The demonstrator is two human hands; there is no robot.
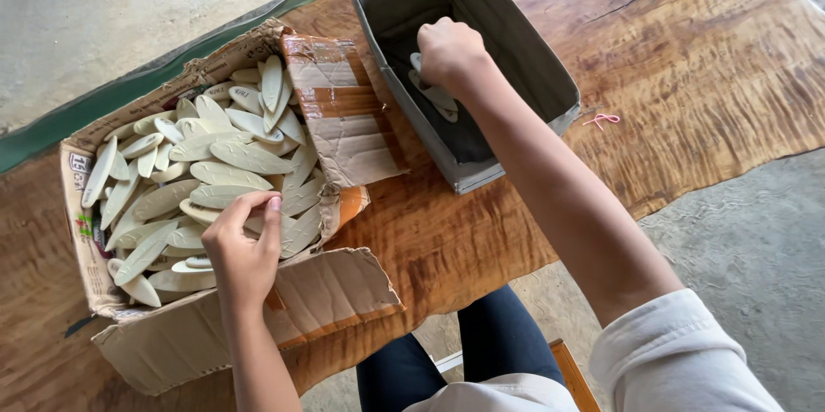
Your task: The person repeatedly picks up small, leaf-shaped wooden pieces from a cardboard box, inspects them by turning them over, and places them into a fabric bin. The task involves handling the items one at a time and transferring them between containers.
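A torn cardboard box (pixel 339 120) on the left holds a heap of pale oval wooden pieces (pixel 215 158). My left hand (pixel 245 244) rests on the near side of the heap, fingers curled onto a piece. My right hand (pixel 447 51) reaches into a grey rectangular bin (pixel 516 42) and holds a few of the same oval pieces (pixel 434 96) low inside it, near its left wall.
Both containers stand on a wooden slab table (pixel 687 60) with strong grain. A small pink rubber band (pixel 601 120) lies right of the bin. Concrete floor shows beyond the table's edges, and my dark-trousered legs are at the bottom.
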